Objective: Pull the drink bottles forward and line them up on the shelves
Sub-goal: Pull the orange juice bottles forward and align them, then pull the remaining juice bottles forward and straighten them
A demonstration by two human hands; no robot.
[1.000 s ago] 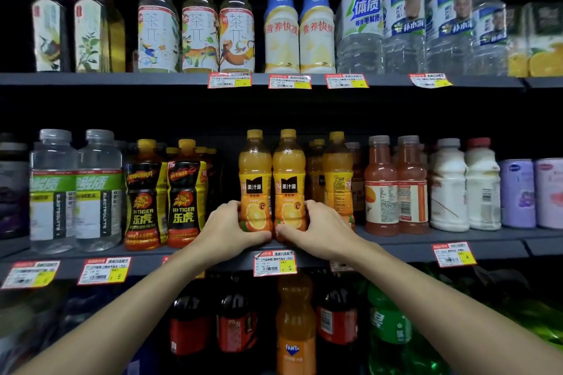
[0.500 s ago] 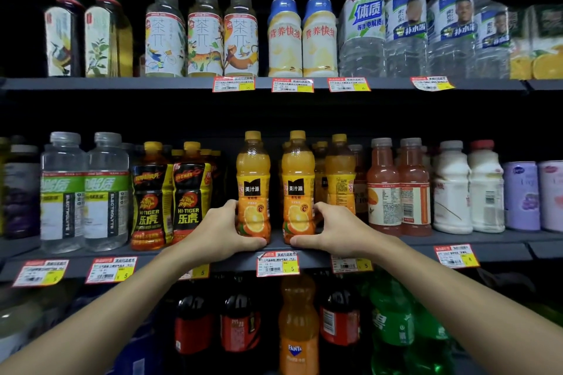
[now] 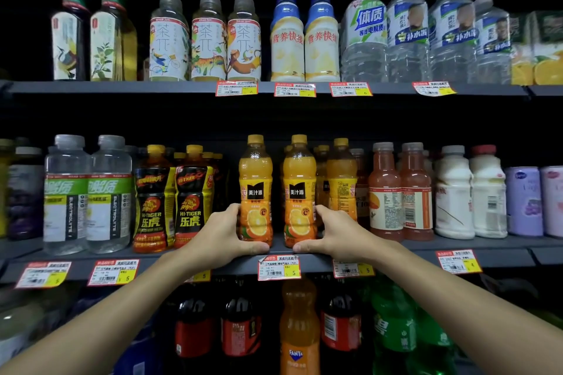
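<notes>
Two orange juice bottles now parted, a gap between them, upright at the middle shelf front edge. Left hand grip wrapping one, right hand grip wrapping the other. Probably spacing the row.

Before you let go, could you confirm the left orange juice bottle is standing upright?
Upright: the left orange juice bottle stands vertical, base flat on the shelf.

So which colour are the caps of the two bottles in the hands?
Yellow-orange caps, matching the orange juice; seen in the head view.
</notes>
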